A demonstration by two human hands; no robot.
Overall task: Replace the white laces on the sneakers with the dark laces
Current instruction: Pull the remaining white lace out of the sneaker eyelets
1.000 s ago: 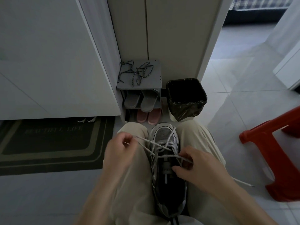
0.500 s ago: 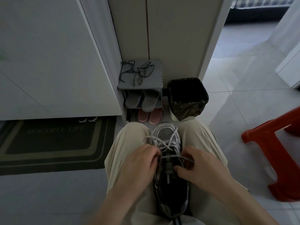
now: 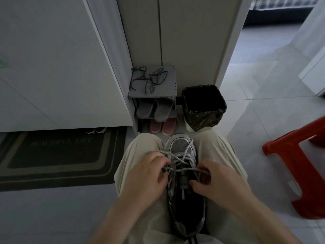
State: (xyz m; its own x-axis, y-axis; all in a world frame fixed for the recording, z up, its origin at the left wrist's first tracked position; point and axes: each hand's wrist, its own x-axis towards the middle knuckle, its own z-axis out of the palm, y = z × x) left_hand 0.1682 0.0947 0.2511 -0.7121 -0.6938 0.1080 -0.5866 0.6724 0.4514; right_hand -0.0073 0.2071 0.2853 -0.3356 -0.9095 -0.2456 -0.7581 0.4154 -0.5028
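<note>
While the sneaker [image 3: 182, 148] lies between the person's thighs with its toe pointing far, both hands sit at its white lace [image 3: 185, 156], which is threaded loosely through the eyelets. The left hand [image 3: 146, 175] has its grip curled round the lace at the shoe's left edge. The right hand [image 3: 216, 180] has its grip pinched on the strand at the right edge, thumb on the tongue.

The dark laces [image 3: 149, 79] lie tangled on the top of the small shoe rack [image 3: 170, 85] beyond the knees. Inside the rack, grey slippers [image 3: 154, 108] fill the upper shelf and pink slippers [image 3: 163, 126] the lower. Just right of it stands a bin [image 3: 204, 110] lined with a dark bag, and its contents are too dark to tell. A red stool [image 3: 299, 164] is at the right and a doormat [image 3: 58, 155] at the left.
</note>
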